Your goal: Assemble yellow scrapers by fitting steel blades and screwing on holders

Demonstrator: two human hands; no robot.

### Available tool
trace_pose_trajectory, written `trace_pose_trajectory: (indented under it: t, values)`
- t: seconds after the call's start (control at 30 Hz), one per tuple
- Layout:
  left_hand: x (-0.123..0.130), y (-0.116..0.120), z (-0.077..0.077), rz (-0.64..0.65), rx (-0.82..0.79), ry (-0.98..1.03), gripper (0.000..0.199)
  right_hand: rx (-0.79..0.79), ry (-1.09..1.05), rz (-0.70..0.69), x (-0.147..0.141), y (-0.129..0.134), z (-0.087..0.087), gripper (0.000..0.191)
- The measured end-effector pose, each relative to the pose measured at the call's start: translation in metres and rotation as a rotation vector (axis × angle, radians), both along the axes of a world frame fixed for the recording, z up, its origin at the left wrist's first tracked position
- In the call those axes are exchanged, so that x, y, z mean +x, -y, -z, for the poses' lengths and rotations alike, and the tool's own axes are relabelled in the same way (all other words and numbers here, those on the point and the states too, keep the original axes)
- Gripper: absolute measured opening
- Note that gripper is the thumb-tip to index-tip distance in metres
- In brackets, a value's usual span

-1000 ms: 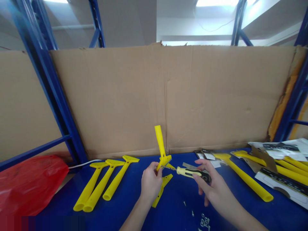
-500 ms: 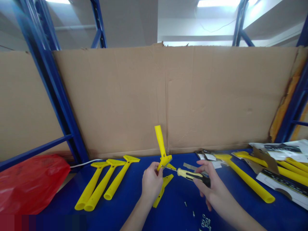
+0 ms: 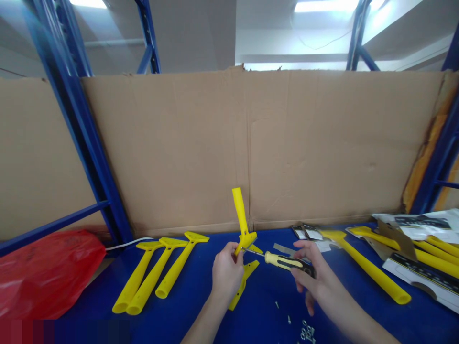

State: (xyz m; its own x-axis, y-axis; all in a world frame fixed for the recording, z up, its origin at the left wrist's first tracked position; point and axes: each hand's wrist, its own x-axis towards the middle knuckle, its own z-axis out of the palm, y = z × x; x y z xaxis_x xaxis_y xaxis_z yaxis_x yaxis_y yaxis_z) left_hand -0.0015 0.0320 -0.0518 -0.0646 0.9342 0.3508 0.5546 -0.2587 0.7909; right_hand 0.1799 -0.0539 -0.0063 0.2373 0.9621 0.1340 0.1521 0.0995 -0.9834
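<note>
My left hand [image 3: 228,270] grips the head end of a yellow scraper handle [image 3: 240,210], whose tube points up and away from me. In my right hand [image 3: 311,272] is a screwdriver [image 3: 287,262] with a pale yellow and black grip, held between thumb and fingers. Its shaft reaches left to the head of the scraper handle, close to my left fingertips; the exact contact at the tip is too small to make out. Below my left hand lies a flat yellow plate [image 3: 244,285] with holes, partly covered by that hand. A thin metal blade [image 3: 284,248] lies behind the screwdriver.
Three yellow scraper handles [image 3: 175,270] lie at left, beside a red plastic bag [image 3: 53,272]. Small screws and nuts [image 3: 307,330] are scattered near the front. At right are a long yellow scraper handle [image 3: 376,270] and packaging [image 3: 423,277]. A cardboard wall [image 3: 179,148] stands behind.
The screwdriver's grip has turned slightly in my right hand, and the right fingers have shifted a little. My left hand still holds the scraper handle in nearly the same place.
</note>
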Motion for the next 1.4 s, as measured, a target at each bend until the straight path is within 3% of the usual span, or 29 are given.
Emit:
trace_pose_trajectory:
  t: [0.1, 0.23, 0.47, 0.57, 0.7, 0.9, 1.03, 1.13, 1.27, 1.4]
  values:
    - [0.001, 0.001, 0.0, -0.008, 0.013, -0.008, 0.013, -0.012, 0.047, -0.003, 0.004, -0.004, 0.003, 0.035]
    - [0.001, 0.002, -0.001, -0.004, 0.031, -0.025, 0.013, -0.136, 0.099, 0.013, 0.005, -0.005, 0.005, 0.04]
    - [0.0, 0.001, -0.001, -0.002, 0.018, 0.027, 0.013, -0.002, -0.029, -0.045, 0.003, -0.003, 0.005, 0.04]
    - [0.0, 0.001, -0.002, -0.012, 0.015, 0.021, 0.013, -0.051, 0.098, -0.034, 0.007, -0.005, 0.006, 0.031]
    - [0.0, 0.001, -0.001, -0.014, 0.019, -0.01, 0.013, -0.166, 0.145, -0.041, 0.007, -0.007, 0.009, 0.039]
    - [-0.001, 0.0, 0.0, -0.002, 0.011, -0.009, 0.013, 0.015, -0.012, -0.019, 0.002, -0.004, 0.008, 0.042]
    - [0.001, 0.001, -0.001, -0.005, 0.016, -0.038, 0.014, -0.042, 0.097, -0.013, 0.008, -0.007, 0.006, 0.032]
    - [0.001, 0.002, -0.002, -0.012, 0.031, -0.051, 0.013, -0.135, 0.148, -0.019, 0.01, -0.008, 0.007, 0.04]
    - [0.0, 0.002, -0.002, -0.029, 0.016, -0.028, 0.011, -0.014, 0.045, 0.034, 0.002, -0.004, 0.009, 0.053]
    - [0.001, 0.002, -0.002, -0.002, 0.025, -0.022, 0.011, 0.036, 0.025, 0.04, 0.002, -0.004, 0.005, 0.049]
